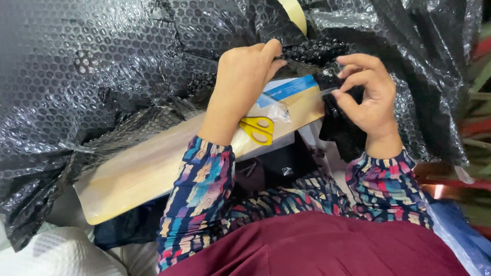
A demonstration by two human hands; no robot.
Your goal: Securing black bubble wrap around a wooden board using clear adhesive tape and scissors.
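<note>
I see a long flat wooden piece (153, 163) under clear film at the centre of the view, its long axis running from about 8 o'clock up to 2 o'clock, the far end buried in black bubble wrap (102, 66). A blue rectangular label (291, 88) sits near that upper end, white beside it. My left hand (243, 82) lies curled on the piece, fingertips pressing into the wrap's edge at 12 o'clock. My right hand (368, 97) pinches a strip of clear tape (329, 91) between thumb and forefinger, at 2 o'clock from the label. Yellow-handled scissors (257, 130) rest on the piece, just below my left wrist, handles pointing toward 5 o'clock. A tan tape roll (295, 13) peeks out at 12 o'clock.
</note>
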